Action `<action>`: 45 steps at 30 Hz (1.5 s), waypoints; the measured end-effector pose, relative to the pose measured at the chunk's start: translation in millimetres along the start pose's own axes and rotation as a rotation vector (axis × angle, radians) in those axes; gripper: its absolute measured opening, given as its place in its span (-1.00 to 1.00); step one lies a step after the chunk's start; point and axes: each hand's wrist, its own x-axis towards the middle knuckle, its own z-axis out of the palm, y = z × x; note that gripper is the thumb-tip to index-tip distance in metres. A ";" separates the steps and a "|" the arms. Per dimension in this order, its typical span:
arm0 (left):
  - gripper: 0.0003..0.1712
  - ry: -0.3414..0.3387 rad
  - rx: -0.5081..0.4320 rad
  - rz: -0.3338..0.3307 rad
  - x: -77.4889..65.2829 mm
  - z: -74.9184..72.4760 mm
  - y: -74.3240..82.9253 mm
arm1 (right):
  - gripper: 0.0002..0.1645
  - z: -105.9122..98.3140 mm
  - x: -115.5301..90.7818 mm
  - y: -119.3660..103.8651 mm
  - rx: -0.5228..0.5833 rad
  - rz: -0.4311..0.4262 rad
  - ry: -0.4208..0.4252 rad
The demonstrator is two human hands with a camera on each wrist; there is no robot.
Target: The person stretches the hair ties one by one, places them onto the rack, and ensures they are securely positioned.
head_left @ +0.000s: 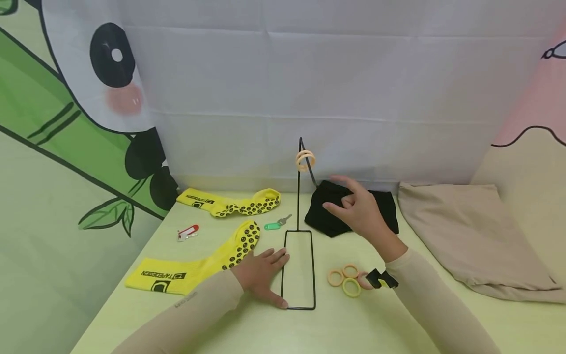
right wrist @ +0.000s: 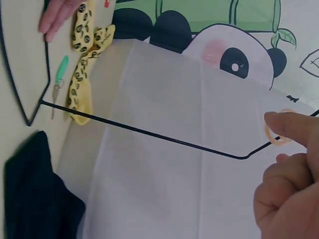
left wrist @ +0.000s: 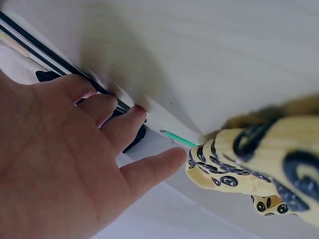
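A black wire stand [head_left: 298,201] with a rectangular base stands mid-table. My left hand [head_left: 262,275] rests at the left side of its base, fingers spread and thumb at the near corner. Orange rings [head_left: 305,154] hang on the stand's slanting top arm. To the right of that arm is my right hand [head_left: 360,209], raised, with index finger and thumb held apart and nothing between them. Its other fingers are bent in. Several more rings [head_left: 351,280], orange and yellow-green, lie on the table right of the base, one partly covered by the right wrist's strap.
Two yellow socks [head_left: 194,273] with black dots lie at the left. Between them are a red tag [head_left: 189,231] and a key with a green tag [head_left: 272,226]. Black cloth [head_left: 325,211] lies behind my right hand, beige cloth [head_left: 460,231] farther right. A printed curtain hangs behind.
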 end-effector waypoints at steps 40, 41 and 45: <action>0.37 0.016 -0.027 0.013 3.9 5.0 -4.7 | -0.64 58.8 -78.0 78.0 -0.142 0.400 -0.543; 0.37 0.015 -0.028 0.012 3.8 5.1 -4.6 | -0.65 58.7 -77.9 78.1 -0.144 0.388 -0.543; 0.37 0.008 -0.032 0.009 3.1 4.8 -4.3 | -0.69 58.4 -77.7 78.0 -0.139 0.334 -0.536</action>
